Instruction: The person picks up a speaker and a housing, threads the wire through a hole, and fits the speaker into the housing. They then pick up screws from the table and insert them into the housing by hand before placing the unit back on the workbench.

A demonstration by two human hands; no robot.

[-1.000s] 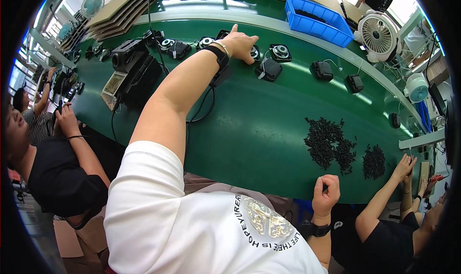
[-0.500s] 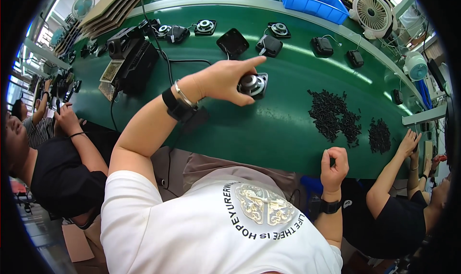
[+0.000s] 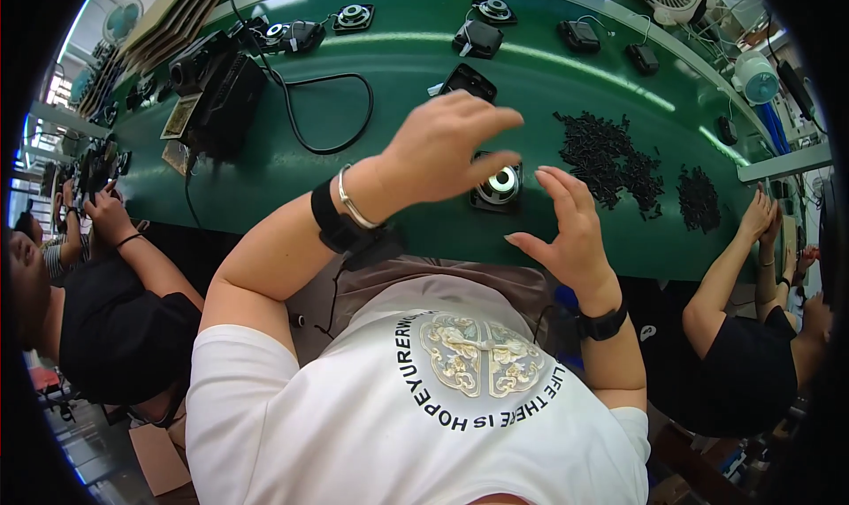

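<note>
A black-framed speaker is being flanked by both hands on the green table, near the edge closest to the wearer, its round, silver-ringed face being turned upward. The left hand is being held above and to the left of it, thumb and index finger parted wide, with green surface being shown between them; the speaker's upper edge is being overlapped by the thumb, but whether it is being touched cannot be told. The right hand is being held just to the right, palm toward the speaker, fingers and thumb spread wide. A shallow black case is being partly hidden behind the left hand. Beyond the right hand, a larger pile of small black pieces is being displayed beside a smaller pile; on the left, a looped black cable is being borne by the table
</note>
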